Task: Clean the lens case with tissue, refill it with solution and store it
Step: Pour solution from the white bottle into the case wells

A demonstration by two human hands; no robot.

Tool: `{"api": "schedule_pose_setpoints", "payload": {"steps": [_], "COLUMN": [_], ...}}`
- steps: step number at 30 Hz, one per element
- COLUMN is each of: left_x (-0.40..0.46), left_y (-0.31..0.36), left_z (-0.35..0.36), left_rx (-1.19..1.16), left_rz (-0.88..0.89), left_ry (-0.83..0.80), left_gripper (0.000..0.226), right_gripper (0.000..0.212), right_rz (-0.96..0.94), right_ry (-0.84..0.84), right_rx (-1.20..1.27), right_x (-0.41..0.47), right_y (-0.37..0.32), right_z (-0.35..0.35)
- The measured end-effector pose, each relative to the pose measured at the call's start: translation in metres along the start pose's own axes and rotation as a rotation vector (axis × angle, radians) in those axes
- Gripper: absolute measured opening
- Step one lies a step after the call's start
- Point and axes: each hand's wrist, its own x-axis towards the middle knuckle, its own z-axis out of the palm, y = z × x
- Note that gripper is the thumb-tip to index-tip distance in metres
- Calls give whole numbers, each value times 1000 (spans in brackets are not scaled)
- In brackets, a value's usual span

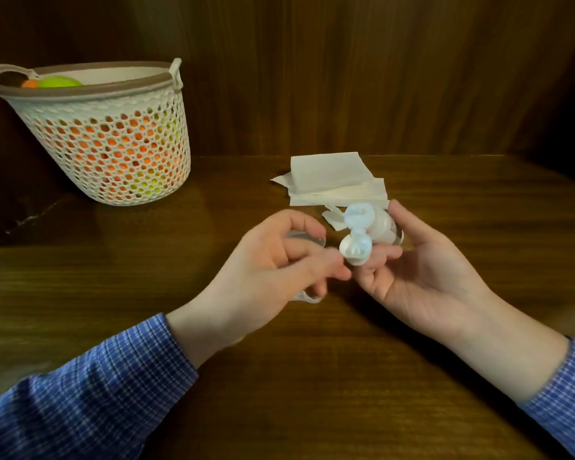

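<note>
Holding lens case [357, 232]: right hand [422, 270] | left hand [273, 263] pinching clear lid [304, 239] | wooden table [312, 376]

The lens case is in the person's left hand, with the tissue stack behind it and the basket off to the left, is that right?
Not quite. The head view shows the lens case held in the right hand, not the left. The tissue stack does lie behind it, and the basket stands to the left.

The person is wearing a long-sleeved shirt in a blue and white check, its left sleeve [90, 386] and right sleeve [568, 393] ending just above the wrists and leaving the left hand [273, 260] and right hand [422, 270] bare.
</note>
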Motion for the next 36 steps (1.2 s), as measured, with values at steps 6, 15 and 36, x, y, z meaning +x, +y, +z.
{"api": "schedule_pose_setpoints", "payload": {"steps": [6, 15, 36], "left_x": [0, -13, -6], "left_y": [2, -21, -27], "left_z": [-33, -41, -36], "left_rx": [462, 827, 681], "left_rz": [70, 149, 259], "left_ry": [243, 66, 8], "left_gripper": [39, 36, 32], "right_gripper": [50, 59, 47], "right_rz": [-54, 24, -222], "right_ry": [59, 27, 227], "right_rx": [-159, -530, -978], "right_x": [10, 14, 24], "right_y": [-13, -21, 1], "right_z": [11, 3, 8]}}
